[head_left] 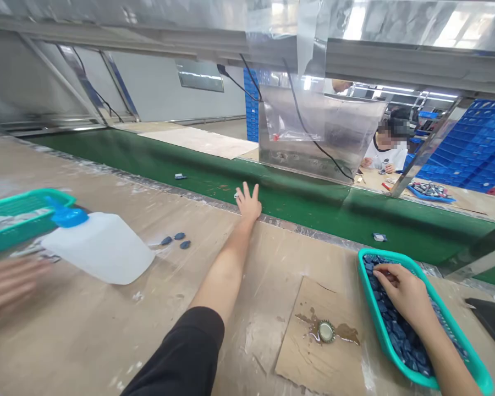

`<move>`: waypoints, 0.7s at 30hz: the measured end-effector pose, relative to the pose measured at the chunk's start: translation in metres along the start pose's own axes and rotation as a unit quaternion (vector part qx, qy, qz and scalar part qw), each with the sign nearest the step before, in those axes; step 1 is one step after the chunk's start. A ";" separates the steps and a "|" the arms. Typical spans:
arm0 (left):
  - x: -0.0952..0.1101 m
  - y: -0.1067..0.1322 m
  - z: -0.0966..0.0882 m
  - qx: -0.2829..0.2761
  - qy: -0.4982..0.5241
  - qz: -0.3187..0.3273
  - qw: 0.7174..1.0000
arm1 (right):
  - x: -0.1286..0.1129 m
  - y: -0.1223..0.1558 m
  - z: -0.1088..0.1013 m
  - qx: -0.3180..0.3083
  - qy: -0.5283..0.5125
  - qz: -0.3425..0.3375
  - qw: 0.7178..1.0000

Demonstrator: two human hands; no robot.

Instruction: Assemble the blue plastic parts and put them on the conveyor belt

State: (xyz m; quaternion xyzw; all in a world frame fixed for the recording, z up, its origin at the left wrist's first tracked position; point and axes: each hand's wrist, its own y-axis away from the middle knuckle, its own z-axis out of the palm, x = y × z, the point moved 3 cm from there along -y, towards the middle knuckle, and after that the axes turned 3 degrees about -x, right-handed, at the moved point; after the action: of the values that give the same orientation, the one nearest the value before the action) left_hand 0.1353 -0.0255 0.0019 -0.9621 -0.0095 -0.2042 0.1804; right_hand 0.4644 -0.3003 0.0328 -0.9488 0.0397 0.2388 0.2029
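My black sleeve (181, 346) ends at a bare arm, and my right hand (404, 291) rests on dark blue bottle caps (400, 330) heaped in a teal plastic basket (381, 324). The jug (99, 247) is milky white with a bright blue cap (68, 217). The workbench (107, 330) is pale tan, smeared white. The conveyor belt (297, 203) is deep green; the stacked bins (474, 148) beyond are blue.

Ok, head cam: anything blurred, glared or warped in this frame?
Head view: the hand at the left edge is motion-blurred; ceiling lights glare on the overhead steel panel; wide-angle distortion bows the green conveyor belt; the right hand and teal basket are sharp.
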 end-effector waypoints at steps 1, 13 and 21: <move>-0.012 -0.007 -0.003 -0.012 0.003 -0.027 1.000 | 0.001 0.000 0.001 0.004 -0.001 -0.002 1.000; 0.001 0.016 -0.027 -0.117 0.160 0.020 0.980 | 0.004 0.001 -0.001 -0.022 -0.073 0.041 0.996; 0.050 0.177 -0.057 -0.422 0.619 -0.101 0.655 | -0.061 0.019 -0.006 -0.089 -0.172 -0.050 0.980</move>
State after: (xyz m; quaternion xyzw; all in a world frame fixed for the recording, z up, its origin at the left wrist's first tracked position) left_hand 0.1750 -0.2138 0.0096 -0.5789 0.0942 -0.7514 -0.3023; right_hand 0.4105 -0.3216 0.0593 -0.9086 -0.0645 0.3905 0.1335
